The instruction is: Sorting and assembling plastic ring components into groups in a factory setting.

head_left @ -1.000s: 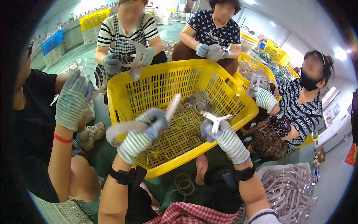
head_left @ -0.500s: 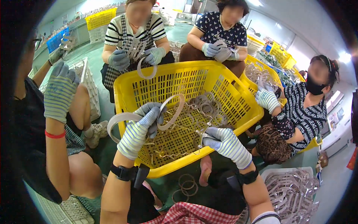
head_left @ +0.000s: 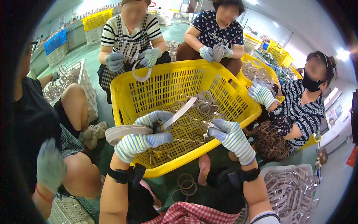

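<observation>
My left hand (head_left: 143,142), in a striped glove with grey fingers, is closed over the near part of a yellow basket. It grips flat pale-grey rings; several lie stacked (head_left: 123,133) at its outer side. One more ring (head_left: 181,113), seen nearly edge-on, sticks up past the fingertips. My right hand (head_left: 232,141), gloved alike, pinches a thin bent metal wire rack (head_left: 206,131) with wavy arms that reach left toward the left hand. Where the rack's left end meets the rings is hidden behind the fingers.
The yellow basket (head_left: 169,168) has loose rings (head_left: 207,106) at its bottom. Co-workers' gloved hands hold rings at its far side and right. Several rings (head_left: 185,186) lie on the floor; a white crate (head_left: 289,168) of metal parts stands at lower right.
My left hand has turned, so the rings now show edge-on. The right hand stays nearly in place with the wire rack. A co-worker's raised hand at left has dropped.
</observation>
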{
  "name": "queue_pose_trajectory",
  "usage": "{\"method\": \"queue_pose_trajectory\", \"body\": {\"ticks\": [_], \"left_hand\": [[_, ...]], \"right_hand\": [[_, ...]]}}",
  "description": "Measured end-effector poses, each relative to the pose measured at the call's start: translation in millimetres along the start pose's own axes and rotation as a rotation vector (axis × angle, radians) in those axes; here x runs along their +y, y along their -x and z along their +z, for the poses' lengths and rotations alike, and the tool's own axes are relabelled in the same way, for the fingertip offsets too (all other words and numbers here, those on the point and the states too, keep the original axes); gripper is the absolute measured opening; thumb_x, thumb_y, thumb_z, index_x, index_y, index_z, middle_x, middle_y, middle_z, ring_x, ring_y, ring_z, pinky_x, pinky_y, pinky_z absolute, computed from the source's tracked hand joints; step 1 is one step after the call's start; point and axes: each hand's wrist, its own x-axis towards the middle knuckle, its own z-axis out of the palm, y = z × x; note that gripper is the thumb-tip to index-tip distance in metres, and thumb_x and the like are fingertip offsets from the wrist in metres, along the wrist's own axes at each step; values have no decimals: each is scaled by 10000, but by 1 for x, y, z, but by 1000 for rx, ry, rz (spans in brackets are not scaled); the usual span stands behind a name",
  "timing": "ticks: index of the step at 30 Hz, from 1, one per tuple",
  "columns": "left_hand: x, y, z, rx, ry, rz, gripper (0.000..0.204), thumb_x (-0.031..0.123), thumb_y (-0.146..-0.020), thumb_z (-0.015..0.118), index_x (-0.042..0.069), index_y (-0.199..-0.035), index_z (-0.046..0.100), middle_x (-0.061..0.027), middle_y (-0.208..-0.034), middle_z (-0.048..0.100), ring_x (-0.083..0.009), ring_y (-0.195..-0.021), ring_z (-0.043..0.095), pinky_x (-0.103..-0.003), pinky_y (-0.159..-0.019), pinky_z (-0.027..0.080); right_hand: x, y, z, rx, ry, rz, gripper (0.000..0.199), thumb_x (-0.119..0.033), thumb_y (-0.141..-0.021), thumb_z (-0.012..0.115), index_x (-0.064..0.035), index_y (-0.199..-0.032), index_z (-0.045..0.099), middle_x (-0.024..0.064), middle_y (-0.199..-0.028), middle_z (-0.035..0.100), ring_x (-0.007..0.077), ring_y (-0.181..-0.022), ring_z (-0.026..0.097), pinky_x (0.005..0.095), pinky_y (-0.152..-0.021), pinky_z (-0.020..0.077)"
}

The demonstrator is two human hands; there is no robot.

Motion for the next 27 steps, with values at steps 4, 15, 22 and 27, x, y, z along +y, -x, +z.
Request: {"method": "queue_pose_trajectory", "body": {"ticks": [4,15,22,27], "left_hand": [[0,-15,11,-60,-270,77,452,137,-679,801,43,-1068,591,35,-875,569,-66,-779,494,-219,-701,424],[-45,-31,1,293,-833,643,179,-15,-714,661,56,-835,550,2,-668,512,-83,-557,477,-224,-483,372],[-64,-33,23,460,-570,422,247,20,-815,627,41,-1059,600,-21,-877,626,-64,-584,490,-233,-529,416],[-52,-19,64,311,-235,254,560,-34,-787,592,46,-1325,463,-63,-1210,565,-98,-891,539,-225,-705,453]], "right_hand": [[-2,10,-18,59,21,-17,366,-189,-844,660,31,-1132,607,144,-1033,682,208,-955,653,308,-829,499],[13,0,-1,68,195,-198,351,-341,-850,613,-66,-1067,619,140,-958,678,296,-915,650,373,-784,502],[5,-3,17,227,349,-96,330,-364,-869,580,-86,-1043,619,171,-903,662,347,-845,637,420,-740,498],[24,-10,21,325,24,-156,284,-307,-879,599,-46,-991,615,115,-841,669,259,-799,651,335,-723,496]]}}
